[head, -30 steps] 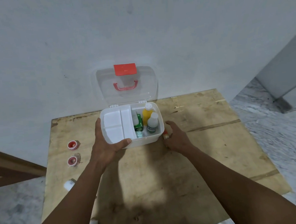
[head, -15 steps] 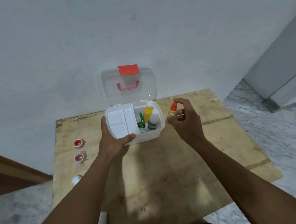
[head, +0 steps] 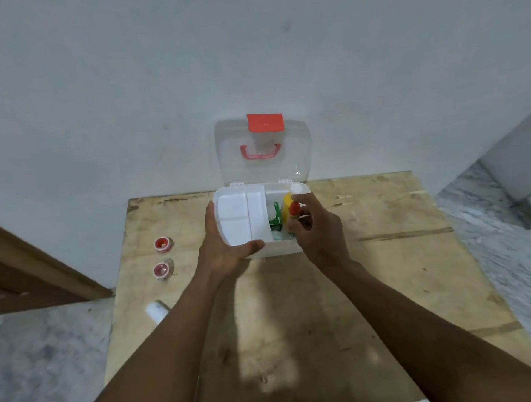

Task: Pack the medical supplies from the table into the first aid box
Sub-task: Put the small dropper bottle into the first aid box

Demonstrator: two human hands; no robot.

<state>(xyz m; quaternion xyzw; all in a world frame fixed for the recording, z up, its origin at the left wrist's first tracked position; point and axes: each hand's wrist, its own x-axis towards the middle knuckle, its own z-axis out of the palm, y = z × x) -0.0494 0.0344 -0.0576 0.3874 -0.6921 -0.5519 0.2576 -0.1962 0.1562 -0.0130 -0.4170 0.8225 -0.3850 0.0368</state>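
left hand [head: 226, 246] grips the front-left corner of the open first aid box [head: 276, 250], thumb on its white tray [head: 237, 215]. right hand [head: 317, 228] pinches a red-capped dropper bottle [head: 293, 211] over the box's right compartment, next to the yellow bottle [head: 286, 201] and green carton [head: 274, 216]. far tape roll [head: 162, 244] and near tape roll [head: 162, 269] sit on the table [head: 385, 255], left side.

Both forearms extended forward, left grip [head: 224, 247] curled, thumb in front, right grip [head: 319, 232] just beside, fingertips pinched
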